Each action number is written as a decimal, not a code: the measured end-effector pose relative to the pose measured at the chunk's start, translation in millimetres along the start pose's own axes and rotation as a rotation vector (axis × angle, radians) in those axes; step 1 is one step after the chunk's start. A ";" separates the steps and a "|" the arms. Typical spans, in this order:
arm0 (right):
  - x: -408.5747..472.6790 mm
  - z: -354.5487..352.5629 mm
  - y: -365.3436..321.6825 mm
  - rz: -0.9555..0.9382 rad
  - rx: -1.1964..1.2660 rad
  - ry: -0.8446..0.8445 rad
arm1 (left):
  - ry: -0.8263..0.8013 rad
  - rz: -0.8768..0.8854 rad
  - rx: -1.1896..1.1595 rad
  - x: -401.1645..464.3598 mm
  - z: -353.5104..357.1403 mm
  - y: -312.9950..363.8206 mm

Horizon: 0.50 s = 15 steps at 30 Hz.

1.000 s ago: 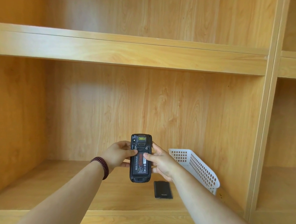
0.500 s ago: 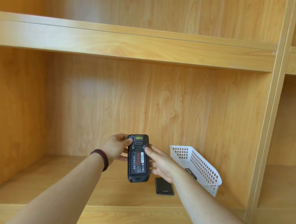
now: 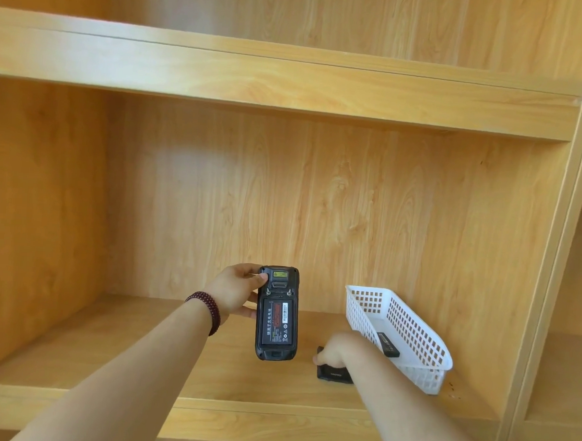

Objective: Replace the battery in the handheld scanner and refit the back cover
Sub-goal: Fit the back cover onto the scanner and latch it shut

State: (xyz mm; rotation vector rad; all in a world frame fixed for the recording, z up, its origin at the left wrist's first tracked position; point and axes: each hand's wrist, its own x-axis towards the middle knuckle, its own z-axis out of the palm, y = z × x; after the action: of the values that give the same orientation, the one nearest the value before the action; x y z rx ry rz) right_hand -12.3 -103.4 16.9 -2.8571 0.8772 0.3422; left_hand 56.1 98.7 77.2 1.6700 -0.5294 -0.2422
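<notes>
Black handheld scanner [image 3: 277, 312], battery seated, back open, gripped upright by left hand [image 3: 233, 293]. Right hand [image 3: 335, 352] fingers grasp flat black back cover [image 3: 334, 374] on wooden shelf [image 3: 141, 357]. Risks: misaligned tabs, cover slipping.

Black plastic handheld scanner [image 3: 277, 312], back cover off: a black rectangular battery [image 3: 276, 322] with white print and a red label sits in its bay, and a small yellow-green window lies near the top edge. Flat black back cover [image 3: 335, 373] on the shelf. White plastic basket [image 3: 414, 345] with a grid of square holes, holding a second black battery [image 3: 388, 344]. Dark red beaded bracelet [image 3: 206, 308] on the left wrist. Honey-yellow wooden shelf [image 3: 141, 354] with pale streaked grain.
</notes>
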 end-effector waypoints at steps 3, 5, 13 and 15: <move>-1.5 -2.0 0.7 0.005 0.030 0.020 | -0.006 -0.002 -0.010 0.6 2.0 0.1; -0.7 -2.5 0.6 -0.008 0.058 0.039 | -0.011 -0.004 -0.016 1.5 3.6 0.4; 0.2 -7.0 4.4 -0.008 0.218 0.052 | -0.010 0.005 -0.027 1.1 11.4 6.2; 0.6 -9.8 4.6 -0.015 0.246 0.059 | -0.008 0.002 -0.020 0.6 12.5 7.1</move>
State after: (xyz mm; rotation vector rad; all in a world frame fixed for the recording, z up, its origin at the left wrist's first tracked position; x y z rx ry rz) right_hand -12.7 -109.3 26.0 -2.6573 0.8425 0.1374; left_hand 49.6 86.8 82.0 1.6496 -0.5333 -0.2517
